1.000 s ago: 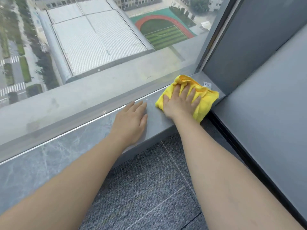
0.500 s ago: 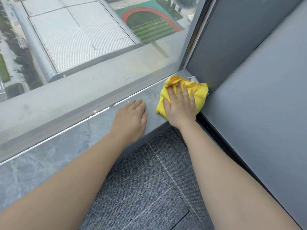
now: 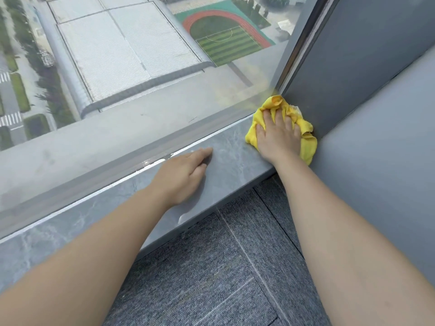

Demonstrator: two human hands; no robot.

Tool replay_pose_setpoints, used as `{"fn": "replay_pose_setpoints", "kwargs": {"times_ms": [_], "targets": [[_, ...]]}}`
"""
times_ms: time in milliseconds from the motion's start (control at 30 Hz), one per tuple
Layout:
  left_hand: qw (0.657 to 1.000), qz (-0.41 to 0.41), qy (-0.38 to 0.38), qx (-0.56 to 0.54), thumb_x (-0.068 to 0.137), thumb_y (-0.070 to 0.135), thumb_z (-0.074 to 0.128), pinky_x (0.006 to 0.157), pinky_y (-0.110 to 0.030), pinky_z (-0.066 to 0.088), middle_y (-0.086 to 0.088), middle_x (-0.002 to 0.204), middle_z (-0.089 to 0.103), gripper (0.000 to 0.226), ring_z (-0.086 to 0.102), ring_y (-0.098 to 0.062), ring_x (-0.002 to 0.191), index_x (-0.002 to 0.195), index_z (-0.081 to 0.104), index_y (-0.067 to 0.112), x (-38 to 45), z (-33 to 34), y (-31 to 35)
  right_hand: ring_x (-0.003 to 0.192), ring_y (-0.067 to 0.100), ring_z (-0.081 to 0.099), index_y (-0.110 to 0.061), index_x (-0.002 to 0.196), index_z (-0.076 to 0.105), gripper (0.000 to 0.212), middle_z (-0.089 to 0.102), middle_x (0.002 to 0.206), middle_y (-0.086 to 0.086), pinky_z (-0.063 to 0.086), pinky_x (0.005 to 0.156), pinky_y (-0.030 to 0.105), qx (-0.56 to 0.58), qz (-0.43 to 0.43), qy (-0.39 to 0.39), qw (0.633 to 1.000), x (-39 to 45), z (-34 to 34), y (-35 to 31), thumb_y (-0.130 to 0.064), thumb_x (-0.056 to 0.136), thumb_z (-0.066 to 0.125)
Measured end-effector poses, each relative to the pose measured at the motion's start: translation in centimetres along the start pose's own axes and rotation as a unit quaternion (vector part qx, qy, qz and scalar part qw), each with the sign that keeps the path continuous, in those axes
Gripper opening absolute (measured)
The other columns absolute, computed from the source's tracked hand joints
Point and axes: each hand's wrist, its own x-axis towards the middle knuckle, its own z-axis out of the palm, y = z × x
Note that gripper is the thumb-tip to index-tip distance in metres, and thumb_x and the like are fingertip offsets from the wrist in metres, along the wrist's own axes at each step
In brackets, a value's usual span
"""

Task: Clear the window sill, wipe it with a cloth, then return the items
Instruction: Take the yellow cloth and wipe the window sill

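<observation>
A grey marbled window sill (image 3: 230, 161) runs from lower left to the right, below a large pane. At its far right end, in the corner against the grey wall, lies a bunched yellow cloth (image 3: 306, 144). My right hand (image 3: 277, 135) presses flat on the cloth with fingers spread and straight. My left hand (image 3: 181, 177) rests palm down on the bare sill to the left of the cloth, fingers straight and together. No other items stand on the visible part of the sill.
The window glass (image 3: 141, 67) rises straight behind the sill. A grey wall panel (image 3: 376, 172) closes off the right side, meeting the window frame (image 3: 299, 50) at the corner. Grey carpet tiles (image 3: 211, 278) cover the floor below the sill.
My right hand has pushed the cloth further right into the corner, and the cloth is more bunched. My left hand has stayed flat on the sill.
</observation>
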Motion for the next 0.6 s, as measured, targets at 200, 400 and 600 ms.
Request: {"fn": "replay_pose_setpoints", "kwargs": {"times_ms": [200,400,600], "targets": [[0.999,-0.033,0.022,-0.028,0.077,0.030,0.027,0.086,-0.024,0.028,-0.006,0.132,0.053,0.055,0.046,-0.026,0.119,0.129,0.040,0.018,0.0,0.4,0.9,0.147,0.021,-0.001,-0.024,0.147,0.017,0.050,0.008,0.160,0.002,-0.003,0.118,0.041,-0.015,-0.098,0.011,0.995,-2.7,1.2,-1.7,-0.035,0.098,0.022],[0.990,-0.046,0.103,-0.080,0.090,0.015,0.036,0.097,-0.023,0.028,-0.010,0.139,0.048,0.039,0.041,-0.023,0.128,0.129,0.043,0.010,-3.5,0.8,2.0,0.147,0.017,0.003,-0.025,0.143,0.030,0.045,0.014,0.159,0.000,-0.003,0.118,0.036,0.032,-0.176,0.015,0.984,-8.6,3.0,-1.9,-0.030,0.098,0.028],[0.977,-0.086,0.135,-0.143,0.091,0.012,0.035,0.099,-0.029,0.033,-0.010,0.131,0.054,0.034,0.046,-0.023,0.123,0.120,0.051,0.009,-8.3,0.1,1.5,0.132,0.023,0.041,-0.019,0.126,0.055,0.039,0.049,0.141,0.008,0.031,0.103,0.033,0.288,-0.091,-0.028,0.953,-15.3,2.7,-0.5,-0.029,0.096,0.032]]}}
